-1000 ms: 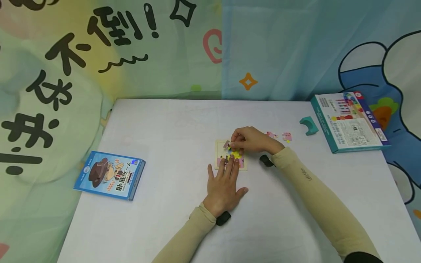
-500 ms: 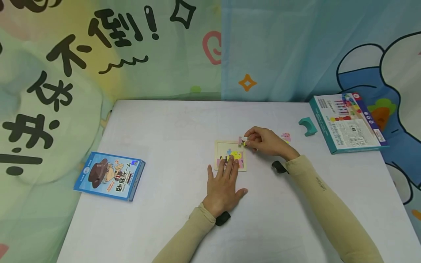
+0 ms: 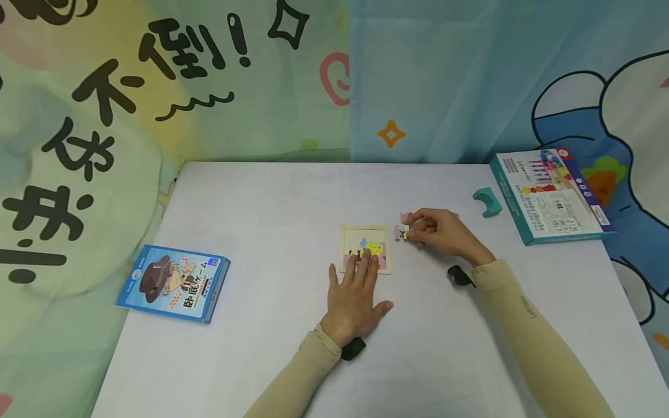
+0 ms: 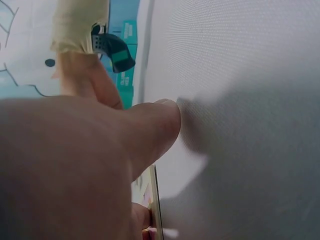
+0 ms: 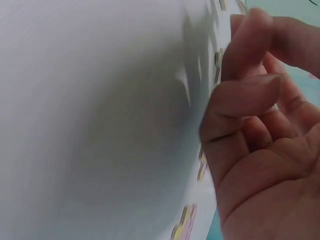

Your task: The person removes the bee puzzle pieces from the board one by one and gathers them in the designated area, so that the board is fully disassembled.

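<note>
My left hand [image 3: 351, 305] lies flat with fingers spread, its fingertips resting on the lower part of a small square jigsaw puzzle board [image 3: 351, 235]. Yellow, pink and blue pieces fill the board's lower part; its upper part is bare. To the right of the board, my right hand [image 3: 443, 233] pinches a puzzle piece [image 3: 400, 233] at the tabletop with curled fingers. A pink puzzle piece [image 3: 405, 217] shows just beyond the fingertips. In the right wrist view, thumb and forefinger [image 5: 255, 35] partly hide the piece, while more pieces [image 5: 186, 222] lie on the table.
A blue game box [image 3: 175, 283] lies at the left edge of the white table [image 3: 272, 203]. At the back right are a teal curved block [image 3: 487, 202] and a teal-edged box [image 3: 554, 197]. Printed curtains hang behind.
My right hand has drawn back to the right, taking the puzzle piece off the board to the table beside it. My left hand has stayed on the board.
</note>
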`<move>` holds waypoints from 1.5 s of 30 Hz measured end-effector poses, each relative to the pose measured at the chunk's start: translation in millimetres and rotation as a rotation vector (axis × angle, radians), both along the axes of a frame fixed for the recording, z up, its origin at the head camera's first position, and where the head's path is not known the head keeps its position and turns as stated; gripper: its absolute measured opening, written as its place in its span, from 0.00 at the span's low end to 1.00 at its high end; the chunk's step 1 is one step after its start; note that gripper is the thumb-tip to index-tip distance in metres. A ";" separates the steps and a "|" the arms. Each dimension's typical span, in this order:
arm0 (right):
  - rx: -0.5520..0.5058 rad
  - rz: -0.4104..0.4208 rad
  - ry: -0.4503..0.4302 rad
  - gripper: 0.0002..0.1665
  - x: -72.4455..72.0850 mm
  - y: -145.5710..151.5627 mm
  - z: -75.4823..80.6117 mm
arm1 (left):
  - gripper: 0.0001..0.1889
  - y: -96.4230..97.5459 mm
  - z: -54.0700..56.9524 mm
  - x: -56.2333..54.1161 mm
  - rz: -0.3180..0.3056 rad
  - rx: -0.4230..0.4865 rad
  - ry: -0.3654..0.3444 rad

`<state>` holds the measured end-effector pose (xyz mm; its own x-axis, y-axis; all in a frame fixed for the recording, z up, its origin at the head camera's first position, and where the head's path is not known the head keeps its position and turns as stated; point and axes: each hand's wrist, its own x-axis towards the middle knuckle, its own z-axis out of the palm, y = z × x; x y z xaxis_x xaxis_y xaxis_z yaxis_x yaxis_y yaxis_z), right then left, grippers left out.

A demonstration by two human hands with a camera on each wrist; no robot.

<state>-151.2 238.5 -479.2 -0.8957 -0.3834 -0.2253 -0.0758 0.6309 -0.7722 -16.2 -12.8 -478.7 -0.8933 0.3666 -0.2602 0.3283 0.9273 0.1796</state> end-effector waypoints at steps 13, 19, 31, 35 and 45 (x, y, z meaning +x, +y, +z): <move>0.043 0.031 0.018 0.14 8.8 7.1 -1.7 | 0.49 -0.9 -3.0 2.3 0.001 0.004 0.021; 0.074 0.013 0.063 0.15 11.7 6.1 -3.7 | 0.49 -0.3 -4.7 2.5 0.000 0.005 0.024; 0.079 0.012 0.145 0.14 15.9 7.9 -9.5 | 0.49 0.0 -4.2 3.3 0.002 0.003 0.034; 0.109 0.027 0.208 0.12 18.2 6.4 -10.2 | 0.50 -0.1 -3.9 3.0 0.000 0.002 0.038; 0.131 0.036 0.256 0.10 21.1 5.1 -9.4 | 0.50 0.6 -8.3 1.3 -0.005 -0.005 0.044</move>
